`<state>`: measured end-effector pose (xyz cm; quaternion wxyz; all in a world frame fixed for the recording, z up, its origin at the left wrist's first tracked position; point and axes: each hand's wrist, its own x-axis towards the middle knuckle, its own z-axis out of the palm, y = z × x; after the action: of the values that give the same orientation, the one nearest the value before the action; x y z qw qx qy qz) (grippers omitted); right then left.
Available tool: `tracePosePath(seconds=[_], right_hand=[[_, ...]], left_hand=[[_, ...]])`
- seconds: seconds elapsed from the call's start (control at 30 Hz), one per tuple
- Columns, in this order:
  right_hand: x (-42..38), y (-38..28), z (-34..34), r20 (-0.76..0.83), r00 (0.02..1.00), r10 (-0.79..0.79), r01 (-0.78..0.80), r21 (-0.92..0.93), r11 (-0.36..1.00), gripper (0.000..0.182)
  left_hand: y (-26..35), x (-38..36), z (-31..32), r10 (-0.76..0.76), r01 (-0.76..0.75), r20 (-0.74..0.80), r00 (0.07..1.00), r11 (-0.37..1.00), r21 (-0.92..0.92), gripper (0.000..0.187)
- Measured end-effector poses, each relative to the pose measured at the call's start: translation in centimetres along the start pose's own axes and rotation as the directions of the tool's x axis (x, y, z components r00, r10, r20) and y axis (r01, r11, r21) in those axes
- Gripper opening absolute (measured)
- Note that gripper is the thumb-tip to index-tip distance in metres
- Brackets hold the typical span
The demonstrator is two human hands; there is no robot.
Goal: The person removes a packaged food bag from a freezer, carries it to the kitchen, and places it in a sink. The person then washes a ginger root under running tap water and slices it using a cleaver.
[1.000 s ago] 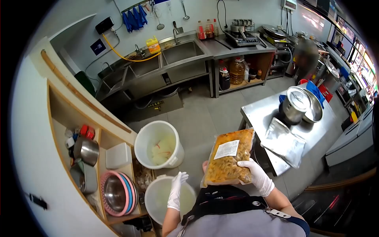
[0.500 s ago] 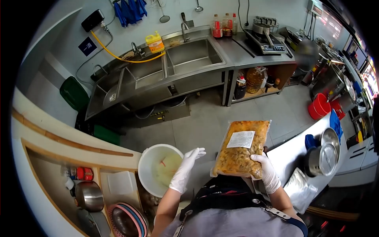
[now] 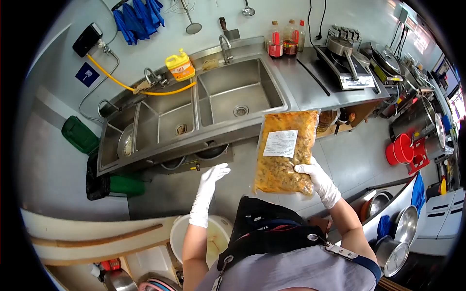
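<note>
Head view: a clear, sealed vacuum pouch of orange-brown food with a white label [image 3: 285, 151] is held upright by its lower right corner in the white-gloved right hand [image 3: 315, 178], in mid-air at centre, in front of the stainless-steel triple sink unit [image 3: 194, 116] at the far wall. The white-gloved left hand [image 3: 208, 182] is spread flat, fingers extended, grasping nothing, left of the pouch. A white plastic bucket [image 3: 204, 237] is seen near, below that arm. The pouch is judged unopened; emptying remains undone.

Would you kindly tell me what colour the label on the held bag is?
White with dark print, on the bag in the right hand; head view.
</note>
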<state>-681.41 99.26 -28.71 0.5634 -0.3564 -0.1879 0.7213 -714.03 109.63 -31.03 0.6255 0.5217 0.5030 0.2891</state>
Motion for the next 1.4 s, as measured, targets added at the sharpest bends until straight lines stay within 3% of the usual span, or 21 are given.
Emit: tracePosePath(seconds=[0.2,0.33,0.43,0.47,0.57,0.6,0.63,0.73,0.8,0.87,1.07,1.1,1.2,1.27,1.3,1.33,1.37,1.4], right_hand=[[12.4,-2.5,-0.5,0.055,0.993,-0.108,0.116,-0.176,0.978,0.052],[19.9,-4.2,-0.4,0.014,0.997,-0.078,0.079,-0.279,0.957,0.049],[24.9,-6.2,0.5,-0.069,0.996,-0.056,0.052,-0.06,0.997,0.044],[26.5,-6.9,0.4,-0.106,0.994,0.015,-0.01,0.049,0.999,0.042],[32.3,-6.1,-2.7,-0.062,0.993,0.101,-0.085,0.219,0.972,0.042],[34.0,-5.6,-3.8,-0.052,0.991,0.126,-0.115,0.175,0.978,0.042],[35.7,-4.9,-4.8,-0.064,0.985,0.16,-0.148,0.16,0.976,0.042],[40.5,-2.3,-8.2,-0.065,0.951,0.303,-0.294,0.115,0.949,0.045],[43.0,-0.4,-10.6,-0.007,0.901,0.434,-0.428,0.154,0.891,0.049],[43.7,3.4,-12.7,-0.035,0.816,0.577,-0.566,0.159,0.809,0.049],[50.3,8.5,-18.0,0.036,0.74,0.672,-0.641,0.343,0.687,0.041],[50.9,8.2,-17.9,0.026,0.73,0.683,-0.648,0.345,0.679,0.04],[53.1,10.3,-21.5,-0.067,0.731,0.679,-0.671,0.109,0.734,0.04],[53.9,8.7,-21.3,-0.137,0.651,0.746,-0.742,0.089,0.664,0.039],[55.0,8.0,-20.8,-0.164,0.61,0.775,-0.777,0.065,0.626,0.039],[56.4,10.7,-24.8,-0.069,0.546,0.835,-0.836,0.017,0.548,0.038],[56.7,10.5,-24.5,-0.143,0.587,0.797,-0.807,-0.028,0.59,0.042],[56.9,10.3,-24.9,-0.228,0.576,0.785,-0.816,-0.119,0.565,0.043]], left_hand=[[3.3,14.3,-2.2,0.076,-0.078,0.088,0.993,0.997,0.029,0.035],[5.9,24.4,-3.3,-0.009,-0.002,0.165,0.986,0.998,0.066,0.042],[7.4,29.8,-3.3,-0.217,0.172,0.364,0.906,0.973,0.154,0.048],[7.5,31.1,-3.3,-0.242,0.172,0.392,0.888,0.964,0.204,0.05],[5.9,33.8,-3.9,-0.409,0.339,0.354,0.841,0.908,0.244,0.057],[4.5,34.8,-4.3,-0.443,0.366,0.331,0.833,0.89,0.27,0.062],[5.0,34.8,-3.9,-0.513,0.472,0.335,0.79,0.859,0.201,0.06],[1.2,36.4,-3.5,-0.573,0.545,0.351,0.74,0.818,0.186,0.055],[-2.8,36.9,-3.3,-0.661,0.672,0.341,0.668,0.733,0.104,0.046],[-7.0,35.0,-3.3,-0.68,0.711,0.303,0.668,0.703,0.011,0.044],[-13.6,38.2,-3.3,-0.787,0.78,0.111,0.607,0.564,-0.272,0.016],[-14.2,38.8,-3.2,-0.78,0.764,0.084,0.62,0.577,-0.287,0.014],[-16.6,40.8,-3.0,-0.739,0.707,0.045,0.672,0.622,-0.336,0.009],[-19.0,42.5,-3.1,-0.687,0.654,0.073,0.723,0.647,-0.392,0.007],[-20.5,43.3,-2.6,-0.688,0.649,-0.007,0.726,0.689,-0.323,0.008],[-21.8,44.0,-1.4,-0.684,0.646,-0.097,0.723,0.719,-0.255,0.009],[-22.8,44.7,-0.4,-0.671,0.645,-0.188,0.717,0.742,-0.185,0.011],[-23.1,45.7,0.5,-0.527,0.495,-0.13,0.84,0.645,0.582,0.012]])
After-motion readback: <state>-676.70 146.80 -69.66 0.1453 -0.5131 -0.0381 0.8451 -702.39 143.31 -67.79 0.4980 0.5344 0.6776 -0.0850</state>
